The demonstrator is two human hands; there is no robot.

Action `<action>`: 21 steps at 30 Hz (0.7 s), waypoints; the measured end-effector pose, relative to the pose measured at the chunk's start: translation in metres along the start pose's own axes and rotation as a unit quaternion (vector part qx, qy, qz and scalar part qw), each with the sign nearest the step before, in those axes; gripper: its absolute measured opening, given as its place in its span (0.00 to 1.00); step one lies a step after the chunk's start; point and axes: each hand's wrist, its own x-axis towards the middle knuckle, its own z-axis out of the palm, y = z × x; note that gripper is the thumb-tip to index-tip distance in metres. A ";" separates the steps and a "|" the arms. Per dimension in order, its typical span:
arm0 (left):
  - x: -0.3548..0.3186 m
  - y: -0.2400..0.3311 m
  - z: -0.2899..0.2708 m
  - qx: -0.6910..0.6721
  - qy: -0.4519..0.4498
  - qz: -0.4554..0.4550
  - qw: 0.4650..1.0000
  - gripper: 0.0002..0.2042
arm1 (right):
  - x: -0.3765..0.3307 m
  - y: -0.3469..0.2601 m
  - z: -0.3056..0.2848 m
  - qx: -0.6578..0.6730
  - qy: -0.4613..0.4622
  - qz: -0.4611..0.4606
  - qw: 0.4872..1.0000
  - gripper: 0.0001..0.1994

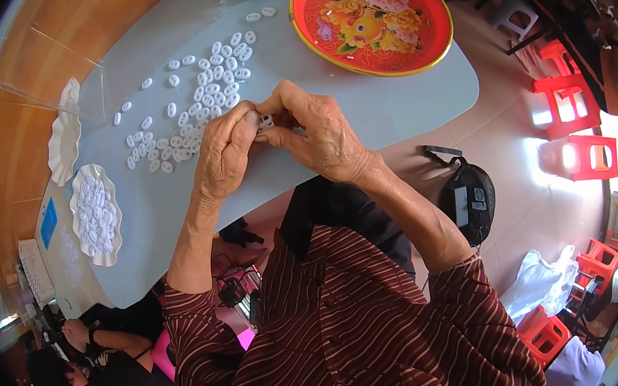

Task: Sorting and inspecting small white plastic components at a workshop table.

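Left hand: our left hand (pixel 224 151) is raised over the grey table (pixel 379 109), fingers curled nearly closed, pinching a small white piece (pixel 264 121) at its tips.
Right hand: our right hand (pixel 314 134) meets the left, thumb and forefinger closed on the same small white piece; the two hands touch.
Small white piece: held between both sets of fingertips, just above the table, beside the loose pile.
Loose pile: many white oval rings (pixel 205 97) lie scattered on the table to the left of our hands.
Dishes: a white scalloped dish (pixel 96 214) full of rings sits at the near left; another (pixel 65 136) lies beyond it.
Tray: a round red flowered tray (pixel 371 18) rests at the far edge.
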 end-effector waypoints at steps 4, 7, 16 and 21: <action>0.001 0.003 0.003 -0.016 0.003 -0.008 1.000 0.16 | 0.000 0.002 0.001 0.008 0.010 -0.024 1.000 0.13; 0.002 0.007 0.001 -0.025 -0.012 -0.027 0.999 0.17 | 0.001 0.000 -0.001 0.001 0.014 -0.028 1.000 0.12; 0.007 0.002 -0.001 -0.009 0.005 -0.012 1.000 0.16 | 0.006 -0.006 -0.008 0.067 0.017 0.062 0.996 0.08; 0.001 0.002 0.004 0.018 0.045 -0.001 0.999 0.16 | 0.004 0.000 -0.009 0.126 -0.015 0.107 0.986 0.07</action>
